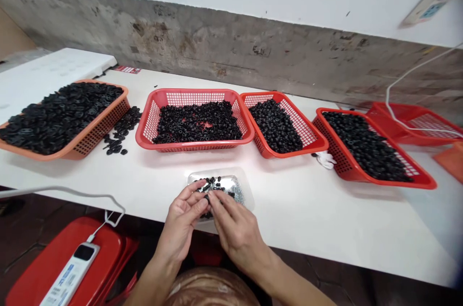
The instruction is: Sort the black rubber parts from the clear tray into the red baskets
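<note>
Both hands meet over a shallow clear tray (247,185) near the table's front edge. Between thumb and fingers, my left hand (183,219) pinches a small black part (206,197), mostly covered by the fingertips. My right hand (237,226) has its fingers closed against the same spot; what its fingertips hold is hidden. In the tray lie small black pieces (213,181) and, on the right side, tiny shiny silver bits (237,191). The hands cover the tray's front part.
Beyond the tray stand a pink-red basket (195,146) of black rings, two red baskets (289,153) (376,181) of rounded black parts, and an orange basket (79,149) of flat black pieces. Loose black pieces (123,127) lie between baskets. A power bank (72,274) rests on a red stool (39,267).
</note>
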`<state>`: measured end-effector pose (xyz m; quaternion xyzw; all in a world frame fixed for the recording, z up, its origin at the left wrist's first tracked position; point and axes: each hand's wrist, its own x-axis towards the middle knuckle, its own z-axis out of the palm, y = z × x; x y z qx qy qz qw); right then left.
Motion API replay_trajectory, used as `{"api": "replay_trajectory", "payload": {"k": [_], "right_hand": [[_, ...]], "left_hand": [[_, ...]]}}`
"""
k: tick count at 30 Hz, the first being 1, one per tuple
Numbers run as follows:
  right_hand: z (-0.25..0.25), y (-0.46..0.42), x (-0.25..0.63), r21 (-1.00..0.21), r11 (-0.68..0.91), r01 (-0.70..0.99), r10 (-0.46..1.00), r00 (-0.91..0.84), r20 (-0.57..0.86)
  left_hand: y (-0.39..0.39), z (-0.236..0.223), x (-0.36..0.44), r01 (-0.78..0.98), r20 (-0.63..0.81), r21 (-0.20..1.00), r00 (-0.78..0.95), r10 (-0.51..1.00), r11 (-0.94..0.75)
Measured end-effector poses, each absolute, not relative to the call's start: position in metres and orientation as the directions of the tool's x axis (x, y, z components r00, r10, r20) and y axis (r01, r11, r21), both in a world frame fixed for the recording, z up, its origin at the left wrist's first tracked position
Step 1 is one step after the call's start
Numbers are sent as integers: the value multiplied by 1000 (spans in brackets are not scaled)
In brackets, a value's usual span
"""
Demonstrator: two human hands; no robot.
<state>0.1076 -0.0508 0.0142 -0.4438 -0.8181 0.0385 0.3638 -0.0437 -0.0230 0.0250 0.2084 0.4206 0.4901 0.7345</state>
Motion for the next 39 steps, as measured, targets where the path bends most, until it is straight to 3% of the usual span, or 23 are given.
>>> {"api": "replay_trajectory", "payload": {"k": [2, 7, 10, 12, 18, 24, 30, 37, 39], "right_hand": [[12, -53, 109, -374, 589, 717, 775, -368, 514], [16, -23, 135, -521, 401, 753, 904, -235, 356], [17, 4, 146, -295, 209, 932, 977, -210, 27], [16, 17, 145, -193, 194, 962, 970, -217, -106], [3, 35, 125, -132, 268, 954, 926, -293, -238], [-2, 38, 120, -131, 326, 936, 889, -351, -293], [-2, 33, 123, -203, 311, 929, 898, -357, -256], [0, 29, 137, -442, 287, 850, 918, -376, -127], [9, 25, 142, -563, 269, 781, 921, -380, -88]], "left_hand": [[-22, 22, -45, -555, -420, 711, 158, 894, 432], [-18, 18, -49, -597, -462, 635, 214, 860, 490], [-18, 18, -49, -620, -451, 609, 242, 859, 494], [-18, 19, -49, -622, -429, 614, 255, 867, 486], [-19, 18, -49, -606, -410, 641, 248, 878, 471], [-21, 18, -49, -563, -407, 677, 249, 879, 473], [-21, 16, -47, -542, -402, 693, 257, 879, 475], [-25, 18, -46, -519, -385, 717, 264, 885, 466], [-25, 19, -45, -501, -382, 730, 265, 886, 465]]}}
